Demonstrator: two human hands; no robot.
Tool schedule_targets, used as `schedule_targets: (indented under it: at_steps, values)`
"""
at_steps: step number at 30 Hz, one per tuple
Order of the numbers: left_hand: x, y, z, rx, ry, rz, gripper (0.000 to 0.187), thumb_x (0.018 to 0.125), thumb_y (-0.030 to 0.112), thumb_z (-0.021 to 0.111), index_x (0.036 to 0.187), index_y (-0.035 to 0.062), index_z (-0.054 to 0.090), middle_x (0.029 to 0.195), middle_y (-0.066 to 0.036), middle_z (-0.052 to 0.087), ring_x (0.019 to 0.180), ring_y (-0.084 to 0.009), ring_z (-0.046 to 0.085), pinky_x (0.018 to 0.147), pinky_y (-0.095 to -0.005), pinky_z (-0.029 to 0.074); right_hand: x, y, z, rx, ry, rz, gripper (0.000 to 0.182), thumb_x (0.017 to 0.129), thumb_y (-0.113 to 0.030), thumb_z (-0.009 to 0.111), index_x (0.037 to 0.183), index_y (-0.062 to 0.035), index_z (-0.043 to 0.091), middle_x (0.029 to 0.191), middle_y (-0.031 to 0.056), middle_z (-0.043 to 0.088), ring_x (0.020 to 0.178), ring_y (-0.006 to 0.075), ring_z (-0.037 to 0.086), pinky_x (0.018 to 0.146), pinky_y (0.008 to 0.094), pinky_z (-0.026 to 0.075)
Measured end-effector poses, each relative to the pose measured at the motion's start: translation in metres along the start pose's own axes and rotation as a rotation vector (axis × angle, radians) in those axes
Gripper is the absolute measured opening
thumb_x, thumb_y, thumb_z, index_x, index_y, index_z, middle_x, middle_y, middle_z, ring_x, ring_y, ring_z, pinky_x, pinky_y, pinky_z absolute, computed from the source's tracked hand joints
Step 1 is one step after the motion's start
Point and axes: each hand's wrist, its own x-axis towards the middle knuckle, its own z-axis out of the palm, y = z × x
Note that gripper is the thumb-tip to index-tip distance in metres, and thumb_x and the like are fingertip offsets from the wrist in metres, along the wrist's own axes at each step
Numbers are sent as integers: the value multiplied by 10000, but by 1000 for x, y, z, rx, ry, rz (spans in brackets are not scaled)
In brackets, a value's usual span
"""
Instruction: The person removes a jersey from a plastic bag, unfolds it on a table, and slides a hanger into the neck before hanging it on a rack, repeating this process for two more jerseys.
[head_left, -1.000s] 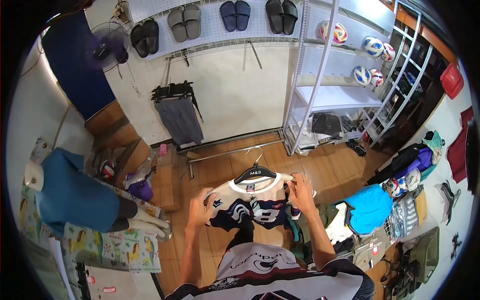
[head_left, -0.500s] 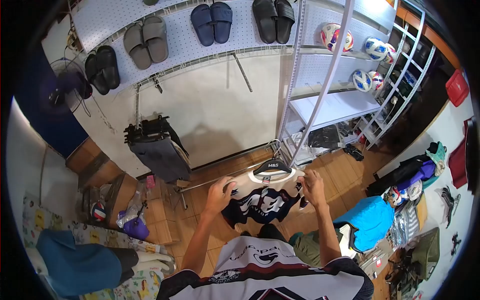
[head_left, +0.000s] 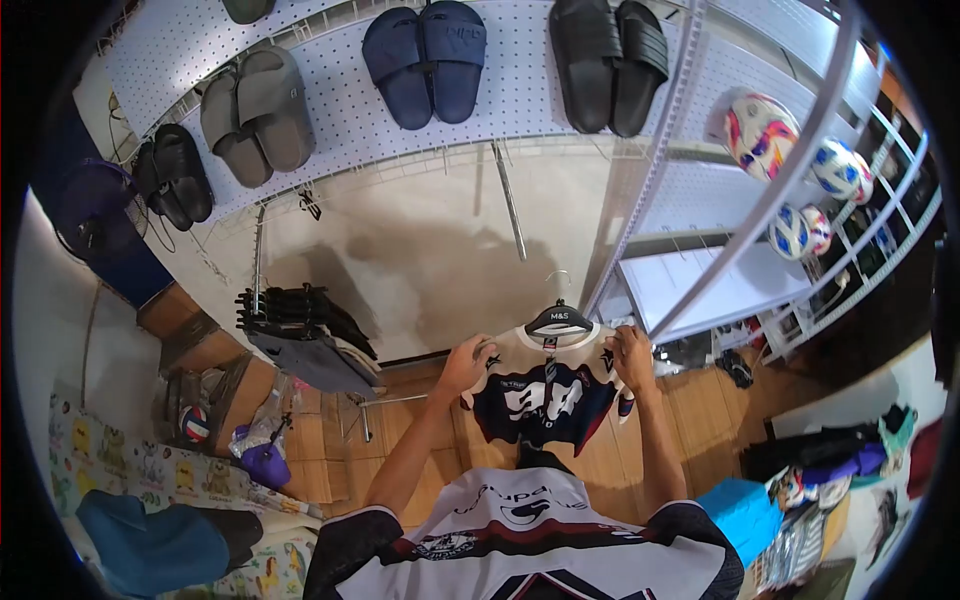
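Note:
A cream and navy shirt hangs on a black hanger marked M&S, its metal hook pointing up. My left hand grips the shirt at its left shoulder, fingers closed on the cloth. At the opposite shoulder, my right hand is closed on the fabric too. The shirt is spread between both hands, in front of my body, and its lower edge hangs loose over the floor.
Slippers line the perforated shelf above. Balls rest on the right rack. Dark garments hang at the left, near cardboard boxes. A blue cloth lies at the lower right.
The view has moved closer to the shelves, which look larger. Both hands and the shirt have shifted slightly right in view, and the shirt's front hangs longer and more open to view.

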Motion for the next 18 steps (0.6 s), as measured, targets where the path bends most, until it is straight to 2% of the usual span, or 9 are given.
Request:
schedule_targets:
  at_steps: [2,5,8,9,12,15,18]
  values:
    - [40,-15,10,70,76,52,408,1064,345,624,1263,-10,651,1086,-220,746,968,-289,715,833,-395,547,45,23,15,-4,-16,0,230,942,-148,735,1117,-20,659,1014,204,675,995,460,631,878,533,502]
    - [86,-7,11,-65,96,-157,323,1047,309,638,1195,24,675,904,-212,726,793,-357,704,744,-410,544,105,53,39,21,-65,-66,228,953,-169,721,1120,-27,660,1033,203,675,1016,446,629,896,531,490]
    - [122,-27,10,21,207,-29,298,1048,288,641,1198,32,677,894,-207,730,799,-348,713,750,-408,548,154,63,61,21,-49,-103,220,963,-175,711,1123,-33,660,1036,195,674,1026,438,627,898,534,482]
    - [132,-31,5,56,200,-87,289,1047,266,646,1188,14,675,878,-202,729,771,-318,707,742,-395,549,168,61,66,25,-33,-126,219,965,-176,710,1124,-35,660,1036,192,673,1030,435,626,901,535,480]
    - [149,-38,-6,12,284,-15,295,1042,250,657,1176,-13,668,864,-206,721,748,-303,697,734,-389,548,198,57,82,60,-46,-171,226,972,-192,704,1129,-35,661,1038,194,671,1045,434,621,930,541,465]
    - [150,-31,-19,-70,236,-182,317,1036,254,669,1173,-32,666,875,-203,726,756,-298,699,741,-390,549,213,56,102,53,-117,-180,254,980,-220,696,1157,-44,651,1057,189,670,1052,432,620,947,547,452]
    - [151,-41,-26,-28,250,-258,306,1033,244,668,1195,-16,673,872,-203,729,767,-316,704,762,-404,561,223,52,119,64,-135,-207,276,982,-247,697,1174,-55,647,1073,178,672,1054,417,628,926,553,461]
